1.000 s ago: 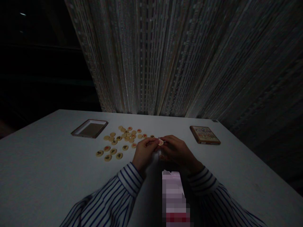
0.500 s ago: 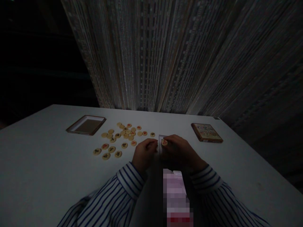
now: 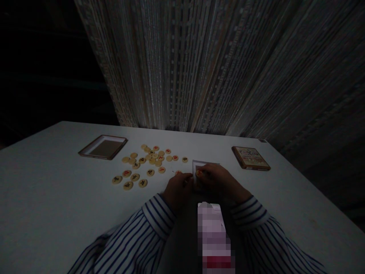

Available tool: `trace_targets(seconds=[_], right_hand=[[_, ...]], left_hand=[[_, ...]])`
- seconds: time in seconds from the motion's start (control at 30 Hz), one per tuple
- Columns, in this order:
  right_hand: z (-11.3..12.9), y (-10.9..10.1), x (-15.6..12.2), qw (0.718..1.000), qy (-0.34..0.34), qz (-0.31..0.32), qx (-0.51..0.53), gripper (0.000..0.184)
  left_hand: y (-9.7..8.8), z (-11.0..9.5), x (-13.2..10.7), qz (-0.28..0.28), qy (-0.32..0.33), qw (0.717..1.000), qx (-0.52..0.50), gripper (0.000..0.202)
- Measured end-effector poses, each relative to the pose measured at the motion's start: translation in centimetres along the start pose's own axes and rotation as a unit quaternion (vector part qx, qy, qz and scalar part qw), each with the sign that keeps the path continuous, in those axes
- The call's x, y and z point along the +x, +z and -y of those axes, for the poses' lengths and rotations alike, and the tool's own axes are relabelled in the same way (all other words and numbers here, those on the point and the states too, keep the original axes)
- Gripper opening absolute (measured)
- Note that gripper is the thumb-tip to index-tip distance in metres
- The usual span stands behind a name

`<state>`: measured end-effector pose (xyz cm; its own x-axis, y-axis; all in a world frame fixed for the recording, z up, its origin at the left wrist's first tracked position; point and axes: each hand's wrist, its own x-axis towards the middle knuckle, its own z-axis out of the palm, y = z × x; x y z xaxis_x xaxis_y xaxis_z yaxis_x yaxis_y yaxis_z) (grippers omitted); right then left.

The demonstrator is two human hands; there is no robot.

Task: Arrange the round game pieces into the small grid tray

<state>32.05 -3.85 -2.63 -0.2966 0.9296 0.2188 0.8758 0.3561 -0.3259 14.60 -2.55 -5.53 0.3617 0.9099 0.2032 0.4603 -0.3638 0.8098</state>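
Our right hand pinches a red-marked disc over the open box just below the frame's centre, while our left hand curls beside it, near another disc that we cannot tell is held or loose. We judge the step in hand to be placing the pinched disc, which calls for lowering it and loosening the pinch. Our right hand and the gloom hide most of the box's inside, and the pixelated phone runs off the bottom edge.

White table | left: shallow open tray | left of centre: scattered round pieces, some marked red or black | centre: open box | right: printed box
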Motion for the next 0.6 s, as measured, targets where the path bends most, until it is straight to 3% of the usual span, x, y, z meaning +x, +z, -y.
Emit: trace_targets(seconds=[0.2, 0.6], right_hand=[[0.13, -0.12, 0.42, 0.998, -0.008, 0.048, -0.026, 0.017], [-0.30, 0.15, 0.44, 0.998, -0.012, 0.066, -0.014, 0.015]], left_hand=[[0.07, 0.17, 0.03, 0.014, 0.012, 1.000, -0.005, 0.027], [0.18, 0.11, -0.03, 0.017, 0.000, 0.999, -0.034, 0.028]])
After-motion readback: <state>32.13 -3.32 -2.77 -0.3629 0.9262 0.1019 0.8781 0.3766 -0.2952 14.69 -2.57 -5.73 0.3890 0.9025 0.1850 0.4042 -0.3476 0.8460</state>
